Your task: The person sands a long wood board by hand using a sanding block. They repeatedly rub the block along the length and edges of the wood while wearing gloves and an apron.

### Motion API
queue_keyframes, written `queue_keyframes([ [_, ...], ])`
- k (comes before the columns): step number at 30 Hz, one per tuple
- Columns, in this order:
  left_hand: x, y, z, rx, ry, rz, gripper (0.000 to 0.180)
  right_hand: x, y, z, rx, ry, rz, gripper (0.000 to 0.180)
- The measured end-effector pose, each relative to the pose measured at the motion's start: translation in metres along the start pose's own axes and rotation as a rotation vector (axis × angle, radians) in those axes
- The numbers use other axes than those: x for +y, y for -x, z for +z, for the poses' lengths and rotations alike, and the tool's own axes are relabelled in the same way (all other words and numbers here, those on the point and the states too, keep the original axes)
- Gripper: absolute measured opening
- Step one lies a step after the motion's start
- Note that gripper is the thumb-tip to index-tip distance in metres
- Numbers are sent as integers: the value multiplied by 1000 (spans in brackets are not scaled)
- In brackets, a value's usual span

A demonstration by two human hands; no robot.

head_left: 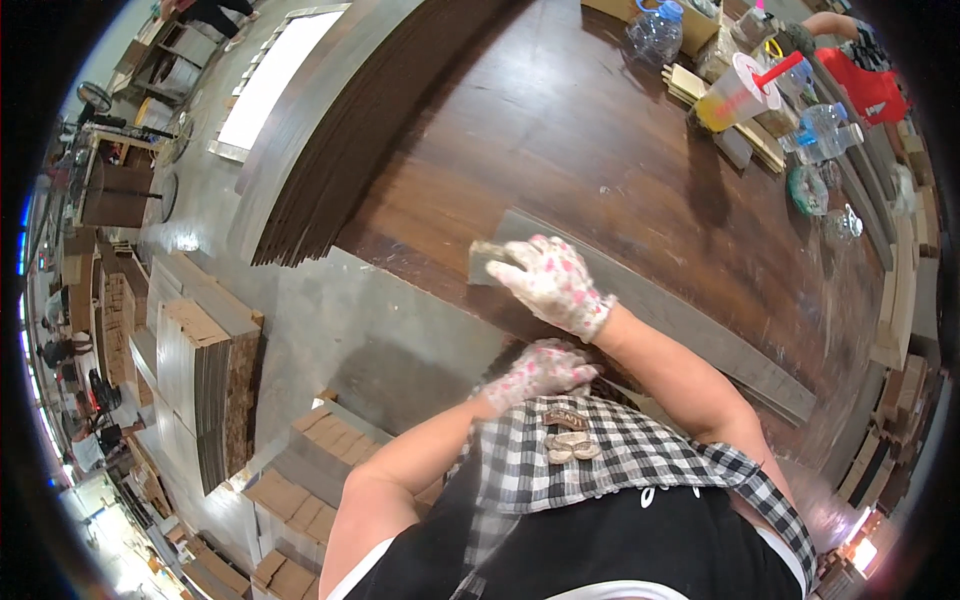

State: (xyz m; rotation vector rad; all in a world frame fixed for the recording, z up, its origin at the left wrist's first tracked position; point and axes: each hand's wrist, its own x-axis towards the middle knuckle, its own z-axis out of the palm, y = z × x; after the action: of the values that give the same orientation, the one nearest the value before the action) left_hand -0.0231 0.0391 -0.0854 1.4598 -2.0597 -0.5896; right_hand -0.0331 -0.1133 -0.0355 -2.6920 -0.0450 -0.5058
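My right hand [555, 285], in a white glove with pink spots, is over the end of a long grey plank [690, 315] lying on the brown tabletop [500, 120]. Between its thumb and fingers is a small tan-grey block [487, 250], whose exact kind I cannot make out. Lower down, close against my checked apron [600, 450], my left hand [545, 370] in a matching glove has its fingers curled by the table's near edge. Whatever those fingers hold, if anything, is hidden.
A tall stack of dark planks [330, 140] stands along the table's left side. At the far right are a drink cup with a red straw [735, 95], plastic bottles [825, 130] and a tape roll [805, 190]. Piled boards [200, 370] stand on the floor at left.
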Motion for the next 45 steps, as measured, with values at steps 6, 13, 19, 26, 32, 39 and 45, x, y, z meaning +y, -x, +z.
queue_keyframes([
  [6,0,58,-55,404,289,-301,23,-2,160,-69,88,128,245,39],
  [13,-11,44,-113,670,159,-540,21,-37,91,-55,222,39,450,52],
  [19,-26,19,-127,766,323,-533,22,-34,105,-3,366,272,542,46],
  [26,-6,-77,-101,244,-85,-121,53,-61,229,-59,658,471,1124,63],
  [32,7,-131,-73,-310,-434,-252,90,-36,203,-28,497,532,1034,49],
  [39,22,-141,-80,-340,-370,-270,68,-28,309,-124,830,571,1497,53],
  [45,25,-130,-77,-296,-406,-269,72,-33,320,-70,746,645,1189,56],
])
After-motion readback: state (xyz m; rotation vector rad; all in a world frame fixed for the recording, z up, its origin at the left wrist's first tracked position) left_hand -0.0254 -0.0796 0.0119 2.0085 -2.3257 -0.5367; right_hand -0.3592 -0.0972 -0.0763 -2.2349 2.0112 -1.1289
